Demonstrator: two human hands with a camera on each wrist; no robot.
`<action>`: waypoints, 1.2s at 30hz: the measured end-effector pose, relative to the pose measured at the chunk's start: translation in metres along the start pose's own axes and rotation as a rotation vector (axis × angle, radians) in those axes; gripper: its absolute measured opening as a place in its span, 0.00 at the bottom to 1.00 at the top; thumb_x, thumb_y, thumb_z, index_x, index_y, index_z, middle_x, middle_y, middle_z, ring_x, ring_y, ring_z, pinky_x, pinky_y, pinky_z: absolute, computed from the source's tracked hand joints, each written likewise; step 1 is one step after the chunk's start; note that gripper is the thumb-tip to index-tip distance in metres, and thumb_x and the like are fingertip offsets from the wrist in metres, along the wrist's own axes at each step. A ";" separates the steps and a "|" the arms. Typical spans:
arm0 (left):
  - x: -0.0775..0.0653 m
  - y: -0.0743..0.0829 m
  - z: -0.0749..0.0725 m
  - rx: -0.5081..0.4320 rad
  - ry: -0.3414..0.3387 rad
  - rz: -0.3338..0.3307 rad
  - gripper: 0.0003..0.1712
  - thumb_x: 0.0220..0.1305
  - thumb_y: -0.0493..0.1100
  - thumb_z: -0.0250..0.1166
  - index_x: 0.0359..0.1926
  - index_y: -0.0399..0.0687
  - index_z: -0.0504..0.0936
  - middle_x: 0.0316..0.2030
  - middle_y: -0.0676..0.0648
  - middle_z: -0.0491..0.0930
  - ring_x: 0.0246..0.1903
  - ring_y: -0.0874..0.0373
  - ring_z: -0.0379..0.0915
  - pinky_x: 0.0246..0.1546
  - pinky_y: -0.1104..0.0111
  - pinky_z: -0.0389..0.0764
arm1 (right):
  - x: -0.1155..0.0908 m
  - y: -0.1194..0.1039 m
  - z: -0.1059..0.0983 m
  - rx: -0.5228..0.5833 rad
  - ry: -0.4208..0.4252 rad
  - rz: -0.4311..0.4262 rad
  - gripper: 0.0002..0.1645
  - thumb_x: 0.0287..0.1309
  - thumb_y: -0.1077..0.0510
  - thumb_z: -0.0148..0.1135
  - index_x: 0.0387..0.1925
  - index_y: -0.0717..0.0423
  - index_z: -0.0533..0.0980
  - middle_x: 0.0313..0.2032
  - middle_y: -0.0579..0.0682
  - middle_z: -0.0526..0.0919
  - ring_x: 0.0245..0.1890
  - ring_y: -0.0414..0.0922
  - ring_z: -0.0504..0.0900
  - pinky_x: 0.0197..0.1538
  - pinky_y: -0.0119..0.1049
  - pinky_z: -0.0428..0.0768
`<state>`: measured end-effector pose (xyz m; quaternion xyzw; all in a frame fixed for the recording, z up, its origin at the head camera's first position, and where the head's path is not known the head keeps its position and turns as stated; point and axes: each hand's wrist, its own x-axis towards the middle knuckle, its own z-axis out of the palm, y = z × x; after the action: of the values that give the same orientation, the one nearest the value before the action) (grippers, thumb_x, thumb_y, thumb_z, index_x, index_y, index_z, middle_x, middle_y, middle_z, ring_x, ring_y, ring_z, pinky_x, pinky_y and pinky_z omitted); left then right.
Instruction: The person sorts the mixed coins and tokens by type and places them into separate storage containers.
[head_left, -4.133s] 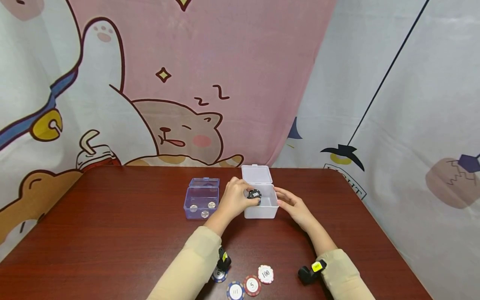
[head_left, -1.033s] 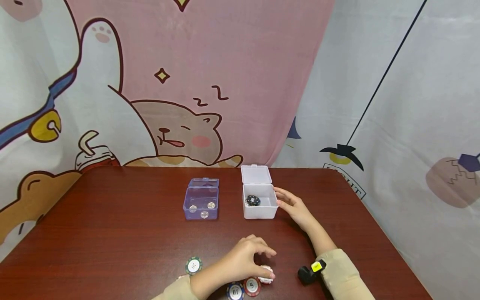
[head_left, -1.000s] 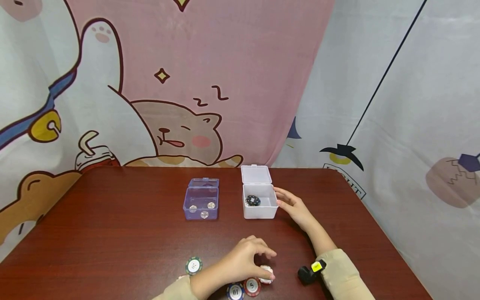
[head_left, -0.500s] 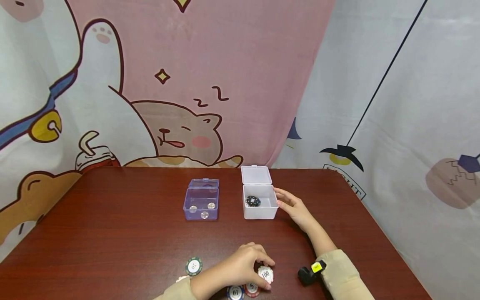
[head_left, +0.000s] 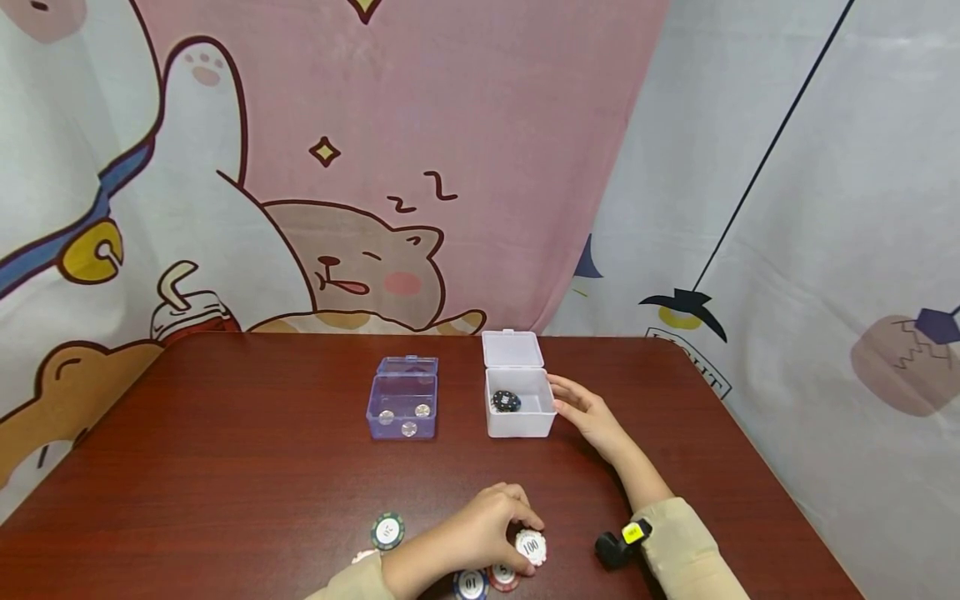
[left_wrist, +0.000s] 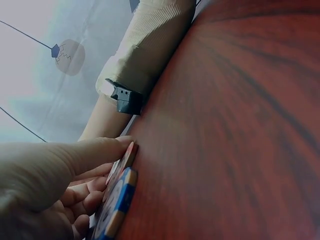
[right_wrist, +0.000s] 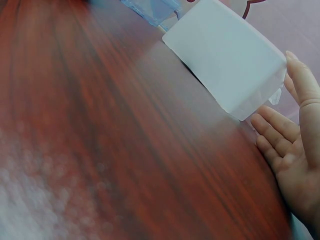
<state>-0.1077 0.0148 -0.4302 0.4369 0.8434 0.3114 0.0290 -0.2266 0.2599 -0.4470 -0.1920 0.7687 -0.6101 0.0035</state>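
At the lower centre, the left hand arches over a white 100 poker chip on the worktop, thumb and forefinger at opposite edges — whether they pinch it, I cannot tell. A red poker chip lies beside it. Right of centre, the right hand, fingers relaxed, touches a white plastic box (black poker chip inside). Further left stands a translucent blue box holding silvery discs.

Right hand thumb against white box corner; wooden table; blue box behind
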 end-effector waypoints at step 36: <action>0.002 0.005 -0.002 0.098 0.043 0.087 0.17 0.33 0.45 0.78 0.31 0.52 0.88 0.28 0.65 0.75 0.33 0.73 0.64 0.36 0.85 0.63 | -0.005 -0.023 0.004 0.005 -0.011 0.025 0.28 0.65 0.69 0.53 0.66 0.68 0.63 0.60 0.71 0.68 0.58 0.66 0.69 0.50 0.29 0.73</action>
<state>-0.1055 0.0178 -0.4254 0.4673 0.8382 0.2802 -0.0241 -0.2147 0.2537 -0.4272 -0.1857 0.7696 -0.6107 0.0159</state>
